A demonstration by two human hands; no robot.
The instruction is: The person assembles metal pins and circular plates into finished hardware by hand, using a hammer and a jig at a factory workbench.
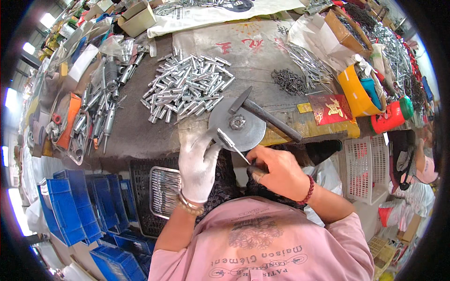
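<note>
- The gloved left hand (199, 166) is clamping the thick end of a slim silver piece (226, 138) between thumb and fingers.
- The bare right hand (281, 171) is pinching the thin end of that piece; its fingertips are hiding the very tip.
- The piece is slanting across the near edge of a round metal disc (252, 136), where a hammer (276, 122) is also lying.
- Beyond the disc, a heap of silver tubes (187, 86) is spreading over the bench.
- A metal tray (151, 192) beside the left wrist is holding rows of thin silver pieces.
- A yellow container (351, 91) at right is holding something teal, and an open cardboard box (340, 30) above it is holding dark pieces too small to make out.
- Blue bins (70, 206) are standing at lower left, their contents hard to tell.
- The left forearm is partly covering the tray's side; the dark frame is cutting off the outermost clutter.
</note>
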